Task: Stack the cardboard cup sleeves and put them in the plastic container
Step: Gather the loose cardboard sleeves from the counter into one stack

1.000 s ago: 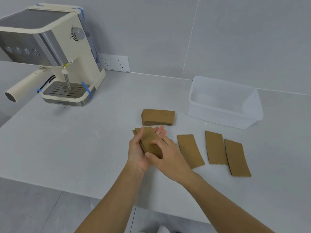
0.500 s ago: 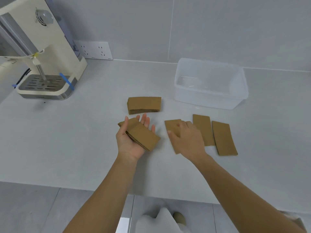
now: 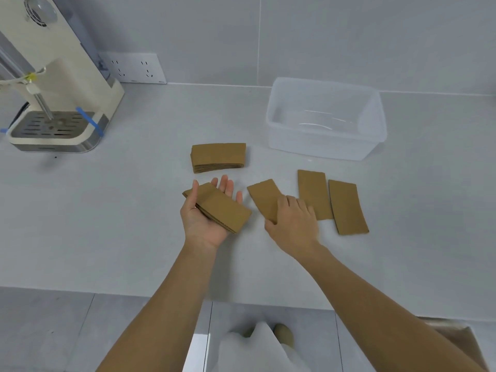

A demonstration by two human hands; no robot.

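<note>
My left hand (image 3: 206,224) lies palm up above the counter and holds a small stack of brown cardboard sleeves (image 3: 222,210). My right hand (image 3: 292,224) lies palm down on the near end of a loose sleeve (image 3: 264,196), with the thumb at its near edge. Two more loose sleeves, the middle sleeve (image 3: 312,193) and the right sleeve (image 3: 347,206), lie flat to the right. A thicker stack of sleeves (image 3: 218,157) rests on the counter beyond my left hand. The clear plastic container (image 3: 324,146) stands at the back right, with nothing in it.
A cream espresso machine (image 3: 53,103) with a drip tray stands at the back left, next to a wall socket (image 3: 134,68). The grey counter (image 3: 107,210) ends at its front edge near my elbows. The floor and a shoe show below.
My right hand left the stack in my left hand and moved right onto the nearest loose sleeve. The camera view shifted to the right and moved closer.
</note>
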